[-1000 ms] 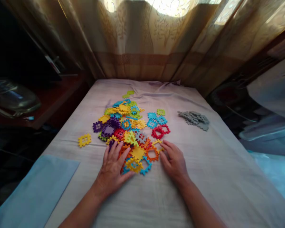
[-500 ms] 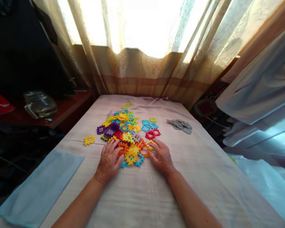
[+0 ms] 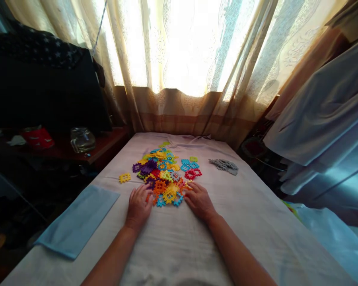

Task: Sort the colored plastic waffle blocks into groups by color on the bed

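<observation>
A heap of colourful notched plastic building tiles (image 3: 158, 165) lies on the cloth-covered surface, some with window-like openings. At the heap's near left edge is my left hand (image 3: 139, 204), its fingers parted and curved against the orange tiles (image 3: 160, 186). My right hand (image 3: 200, 201) rests at the near right edge, fingers loosely spread by an orange and a yellow tile. Between both hands are a yellow window tile (image 3: 169, 196) and a blue tile (image 3: 178, 200). Neither hand appears to grip a tile, though some fingertips are partly hidden.
Grey tiles (image 3: 223, 166) form a separate pile at right. Red tiles (image 3: 192, 173) lie closer in, and a lone yellow tile (image 3: 125, 178) sits left. A folded light-blue cloth (image 3: 80, 218) covers the left edge. A glass jar (image 3: 82, 140) stands on the side desk.
The view has tilted up, so the desk and curtain show more. My left hand has drawn slightly back from the heap; an orange window tile now shows clearly. My right hand stays at its edge.
</observation>
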Demonstrator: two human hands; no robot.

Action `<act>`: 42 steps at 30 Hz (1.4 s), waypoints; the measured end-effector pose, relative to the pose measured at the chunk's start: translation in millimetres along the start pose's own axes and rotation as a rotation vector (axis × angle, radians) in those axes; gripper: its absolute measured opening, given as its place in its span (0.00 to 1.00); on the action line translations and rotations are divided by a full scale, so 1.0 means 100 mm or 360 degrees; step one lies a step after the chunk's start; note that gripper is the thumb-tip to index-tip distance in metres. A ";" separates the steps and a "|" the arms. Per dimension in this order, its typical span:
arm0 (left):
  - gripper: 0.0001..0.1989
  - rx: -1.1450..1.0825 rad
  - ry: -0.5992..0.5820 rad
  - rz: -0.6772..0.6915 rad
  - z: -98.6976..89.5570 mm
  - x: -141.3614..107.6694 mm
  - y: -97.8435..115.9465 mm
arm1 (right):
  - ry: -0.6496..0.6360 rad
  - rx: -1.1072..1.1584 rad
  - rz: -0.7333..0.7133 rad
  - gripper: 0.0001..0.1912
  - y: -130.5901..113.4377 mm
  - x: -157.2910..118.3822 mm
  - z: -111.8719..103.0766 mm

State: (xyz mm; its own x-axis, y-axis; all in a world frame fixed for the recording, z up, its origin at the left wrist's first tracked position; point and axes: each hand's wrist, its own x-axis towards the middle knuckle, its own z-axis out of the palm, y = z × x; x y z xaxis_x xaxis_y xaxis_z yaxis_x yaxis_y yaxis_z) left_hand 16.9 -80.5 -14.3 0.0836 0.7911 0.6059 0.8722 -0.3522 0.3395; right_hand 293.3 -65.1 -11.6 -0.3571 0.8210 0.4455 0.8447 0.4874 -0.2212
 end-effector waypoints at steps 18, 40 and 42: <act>0.31 0.0149 -0.0281 -0.0284 0.09 -0.10 -0.17 | 0.0116 -0.0072 0.1305 0.20 0.49 -0.17 -0.20; 0.24 -0.0060 -0.0212 0.0284 -0.05 -0.08 0.06 | 0.0365 0.0417 0.0056 0.12 -0.43 -0.01 0.00; 0.24 -0.0060 -0.0221 0.0335 -0.04 -0.08 0.12 | 0.0275 0.0494 0.0040 0.11 -0.51 -0.01 0.01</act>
State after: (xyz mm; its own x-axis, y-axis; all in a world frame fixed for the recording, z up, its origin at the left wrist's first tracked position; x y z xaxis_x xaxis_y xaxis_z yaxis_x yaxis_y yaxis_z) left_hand 25.3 -93.0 -12.2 0.3295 0.7585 0.5622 0.8100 -0.5330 0.2444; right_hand 250.0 -90.3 -1.2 -0.2427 0.7842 0.5710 0.6815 0.5567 -0.4750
